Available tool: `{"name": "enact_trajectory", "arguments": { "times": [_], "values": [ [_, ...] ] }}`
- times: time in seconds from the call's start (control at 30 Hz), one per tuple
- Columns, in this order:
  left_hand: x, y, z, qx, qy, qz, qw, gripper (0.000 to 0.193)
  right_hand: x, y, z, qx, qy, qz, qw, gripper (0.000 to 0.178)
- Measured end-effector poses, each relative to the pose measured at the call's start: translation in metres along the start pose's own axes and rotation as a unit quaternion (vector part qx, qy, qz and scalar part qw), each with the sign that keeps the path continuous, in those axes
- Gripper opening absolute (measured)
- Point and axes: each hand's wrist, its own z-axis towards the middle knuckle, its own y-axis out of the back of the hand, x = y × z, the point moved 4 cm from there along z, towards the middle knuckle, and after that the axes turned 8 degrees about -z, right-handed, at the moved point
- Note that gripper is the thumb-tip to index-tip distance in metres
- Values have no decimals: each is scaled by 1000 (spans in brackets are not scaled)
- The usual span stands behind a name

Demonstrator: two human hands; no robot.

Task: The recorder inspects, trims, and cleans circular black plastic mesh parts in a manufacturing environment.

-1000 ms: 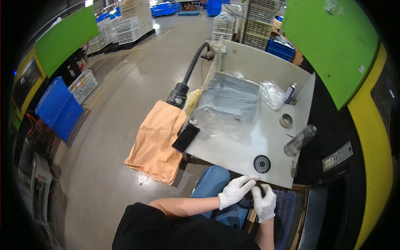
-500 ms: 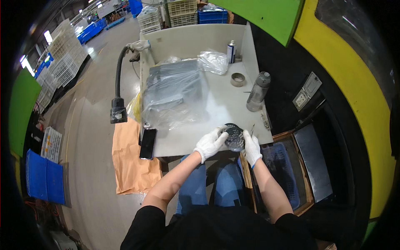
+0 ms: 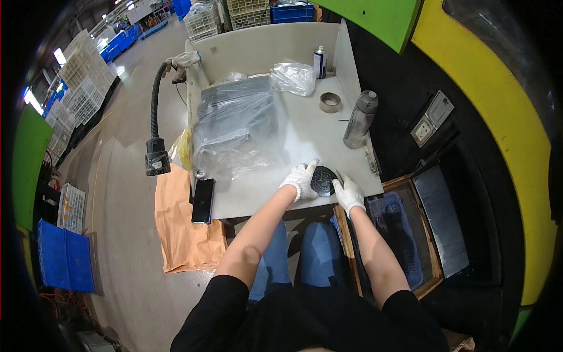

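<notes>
A round black plastic part (image 3: 324, 182) with a textured, dotted face lies at the front edge of the table, between my hands. My left hand (image 3: 299, 181), in a white knit glove, grips its left rim, with the thumb and fingers against the edge. On the other side my right hand (image 3: 349, 193), gloved the same way, touches the right rim. From its closed fingers a thin pointed tool (image 3: 339, 175) sticks up; its exact kind is too small to tell.
Plastic-wrapped grey sheets (image 3: 237, 114) cover the table's left. Tape roll (image 3: 330, 102), bottle (image 3: 361, 120) and spray can (image 3: 319, 62) stand right; a phone (image 3: 203, 200) lies front left. A lamp (image 3: 157, 155) hangs left. Below right is a blue basket (image 3: 399, 234) in a wooden frame.
The round black part has gone from tilted up in my hands to lying flatter at the table's edge. Both hands moved slightly away from me with it, and the view shifted a little.
</notes>
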Motion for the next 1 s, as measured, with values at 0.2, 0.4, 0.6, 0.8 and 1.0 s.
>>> {"name": "enact_trajectory", "arguments": {
  "times": [0.2,0.4,0.6,0.8,1.0],
  "values": [
    [1,-7,2,-34,-8,-35,999,104,-1,-1,-9,19,29,7,999,54],
    [47,-3,-15,-132,-56,-246,959,78,-30,-19,-6,-98,24,62,993,50],
    [107,18,-69,-252,40,-138,957,23,-106,-58,-75,26,-152,362,919,52],
    [125,25,-84,-294,-11,-8,956,21,-215,-50,-200,-77,-338,176,921,64],
    [131,20,-84,-307,2,-7,952,26,-313,-96,-291,63,-513,321,793,35]
  ]
}}
